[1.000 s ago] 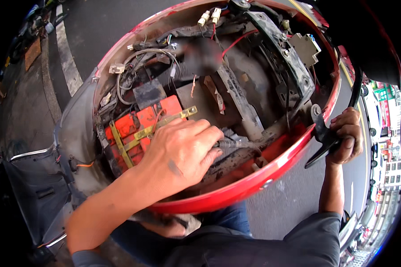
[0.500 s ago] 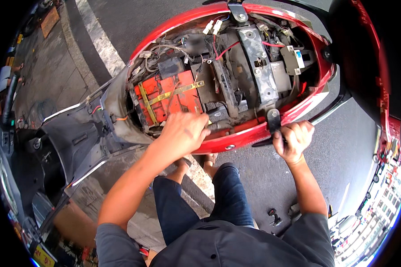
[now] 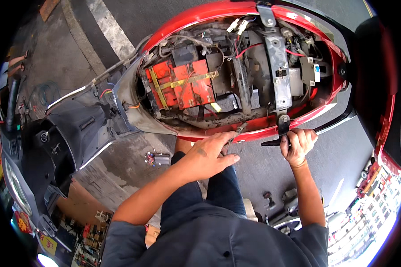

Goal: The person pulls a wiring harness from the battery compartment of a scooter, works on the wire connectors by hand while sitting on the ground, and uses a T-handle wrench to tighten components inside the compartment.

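Note:
The scooter's open body (image 3: 178, 29) stands in front of me, its red panels ringing the exposed frame. My left hand (image 3: 207, 155) is at the near red side panel (image 3: 258, 126). Its fingers curl around a thin dark piece (image 3: 241, 129), mostly hidden, with the thumb apart. My right hand (image 3: 298, 146) is closed around the black grab handle (image 3: 272, 143), below the near end of the metal cross bracket (image 3: 278, 71). Inside the body sits a red battery-like block (image 3: 192, 95) under yellow straps (image 3: 182, 82), left of the bracket.
White connectors (image 3: 237, 26) and loose wires lie at the far side of the opening. A grey part with wires (image 3: 158, 159) is on the pavement. Left is the scooter's front section (image 3: 58, 138); right, a dark and red part (image 3: 387, 124). Tools (image 3: 269, 200) lie on the ground.
My left hand has moved from over the battery-like block down and right to the near side panel. My right hand stays on the grab handle. The view has shifted.

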A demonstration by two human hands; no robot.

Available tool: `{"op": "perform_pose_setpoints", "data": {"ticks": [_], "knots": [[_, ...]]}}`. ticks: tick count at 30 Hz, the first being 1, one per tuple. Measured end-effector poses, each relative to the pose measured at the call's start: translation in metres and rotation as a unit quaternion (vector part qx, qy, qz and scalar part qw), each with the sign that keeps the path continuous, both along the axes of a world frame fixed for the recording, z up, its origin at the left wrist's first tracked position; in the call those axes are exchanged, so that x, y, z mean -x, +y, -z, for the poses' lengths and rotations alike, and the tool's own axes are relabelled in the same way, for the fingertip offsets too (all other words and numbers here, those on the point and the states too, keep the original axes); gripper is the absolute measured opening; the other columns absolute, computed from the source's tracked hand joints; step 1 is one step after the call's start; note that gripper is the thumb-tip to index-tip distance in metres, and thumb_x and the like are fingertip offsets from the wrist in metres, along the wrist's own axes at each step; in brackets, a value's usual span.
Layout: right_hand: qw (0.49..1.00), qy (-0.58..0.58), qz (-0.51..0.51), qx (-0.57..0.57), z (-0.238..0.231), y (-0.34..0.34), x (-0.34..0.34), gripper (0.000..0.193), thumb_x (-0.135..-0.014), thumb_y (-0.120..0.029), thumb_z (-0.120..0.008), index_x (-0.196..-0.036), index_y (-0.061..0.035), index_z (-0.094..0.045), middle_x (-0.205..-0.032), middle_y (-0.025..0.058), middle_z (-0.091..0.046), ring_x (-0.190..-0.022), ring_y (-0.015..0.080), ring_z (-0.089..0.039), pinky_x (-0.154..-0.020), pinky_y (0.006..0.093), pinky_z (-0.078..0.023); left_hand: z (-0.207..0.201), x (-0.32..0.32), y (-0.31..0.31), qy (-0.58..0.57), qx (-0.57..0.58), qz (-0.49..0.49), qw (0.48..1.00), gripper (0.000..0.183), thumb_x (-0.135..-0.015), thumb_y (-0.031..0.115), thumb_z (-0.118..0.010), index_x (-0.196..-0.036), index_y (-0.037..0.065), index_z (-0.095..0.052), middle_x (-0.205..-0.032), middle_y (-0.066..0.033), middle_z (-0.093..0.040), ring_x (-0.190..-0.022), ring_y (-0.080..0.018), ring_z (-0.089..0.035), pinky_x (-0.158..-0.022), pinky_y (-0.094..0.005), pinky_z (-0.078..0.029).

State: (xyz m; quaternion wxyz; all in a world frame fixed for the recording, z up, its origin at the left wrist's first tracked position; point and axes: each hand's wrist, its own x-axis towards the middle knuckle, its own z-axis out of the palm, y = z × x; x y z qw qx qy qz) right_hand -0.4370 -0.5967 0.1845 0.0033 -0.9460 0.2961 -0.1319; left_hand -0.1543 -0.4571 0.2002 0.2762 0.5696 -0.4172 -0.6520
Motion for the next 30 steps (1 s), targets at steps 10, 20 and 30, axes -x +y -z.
{"op": "perform_pose_setpoints", "data": {"ticks": [10,20,30], "knots": [[0.993,0.089,0.057,-0.042,-0.010,0.003,-0.012,0.015,-0.070,-0.022,-0.068,-0.081,-0.0131,-0.063,-0.085,0.0025,-0.061,-0.077,0.0248,-0.054,-0.080,0.0388,-0.036,0.037,-0.015,0.026,0.197,-0.129,-0.202,0.951,0.026,-0.093,0.005,-0.062,-0.115,-0.004,-0.055,-0.109,-0.0082,-0.066,-0.096,-0.0097,-0.060,-0.085,-0.0263,-0.049],[0.975,0.105,0.100,-0.167,-0.032,0.010,-0.058,0.042,-0.070,-0.023,-0.078,-0.107,-0.0084,-0.063,-0.108,0.0110,-0.060,-0.097,0.0284,-0.054,-0.086,0.0416,-0.038,0.015,-0.025,0.017,0.175,-0.094,-0.173,0.965,0.030,-0.091,0.009,-0.066,-0.117,-0.004,-0.060,-0.106,-0.0101,-0.068,-0.096,-0.0138,-0.063,-0.088,-0.0295,-0.050],[0.917,0.143,-0.032,-0.370,-0.031,-0.003,-0.108,0.032,-0.073,-0.011,-0.077,-0.103,-0.0041,-0.066,-0.092,0.0102,-0.062,-0.082,0.0286,-0.059,-0.076,0.0390,-0.047,0.031,-0.019,0.002,0.284,0.012,-0.114,0.952,0.045,-0.089,0.018,-0.069,-0.128,0.000,-0.057,-0.125,-0.0115,-0.063,-0.108,-0.0200,-0.063,-0.094,-0.0351,-0.050]]}}
